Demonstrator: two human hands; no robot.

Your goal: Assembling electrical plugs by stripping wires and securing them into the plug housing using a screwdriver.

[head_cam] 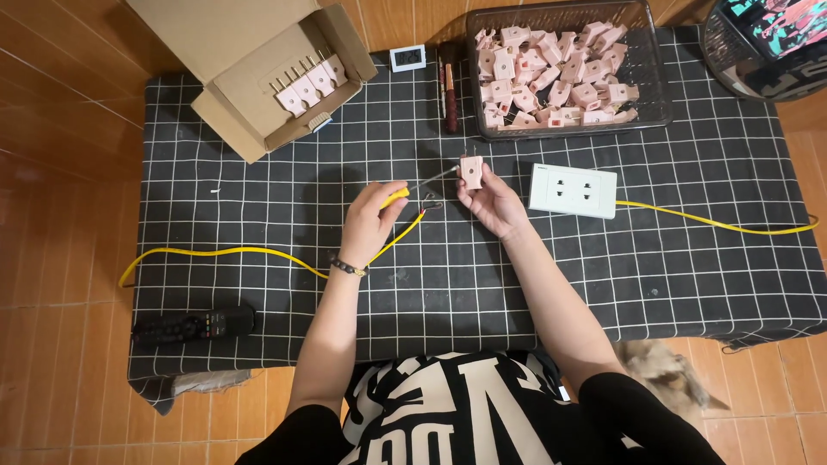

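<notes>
Now my left hand (372, 220) clenches the yellow screwdriver (412, 189), shaft pointing toward two o'clock at the pink plug (471, 170), which my right hand (493, 203) pinches upright above the checked cloth (258, 207).

Cloth (258, 215): black, white grid. Plugs (551, 73): pale pink. Cable (224, 252): yellow. Socket (573, 190): white. Box (250, 69): brown. Remote (194, 326): black.

Warm, even overhead light filled the scene. Soft shadows fell beside the cardboard box (258, 69). Focus stayed sharp, with slight wide-angle bending at the edges.
</notes>
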